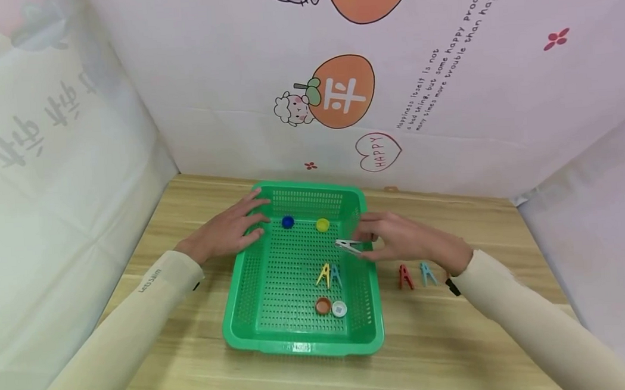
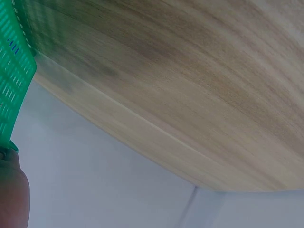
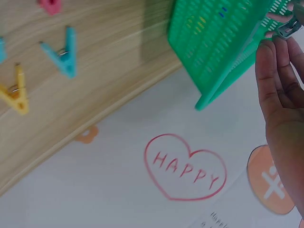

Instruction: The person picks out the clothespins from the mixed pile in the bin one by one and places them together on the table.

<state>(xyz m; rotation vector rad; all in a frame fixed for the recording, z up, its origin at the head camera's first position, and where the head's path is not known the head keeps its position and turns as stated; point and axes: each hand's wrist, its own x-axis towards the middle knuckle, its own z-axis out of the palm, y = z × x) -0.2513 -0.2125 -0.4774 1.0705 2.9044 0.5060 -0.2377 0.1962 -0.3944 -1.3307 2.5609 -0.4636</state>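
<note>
A white clothespin is pinched between the thumb and fingers of my right hand, above the right side of a green plastic basket. In the right wrist view, the clothespin shows at the fingertips. Stretched fingers of my left hand lie over the basket's left rim. Inside the basket are a yellow clothespin and a blue clothespin side by side. Small round caps lie there too: blue, yellow, brown and white.
On the wooden table, right of the basket, lie a red clothespin and a light blue clothespin. A yellow clothespin shows in the right wrist view. Printed white sheeting walls the table's back and sides.
</note>
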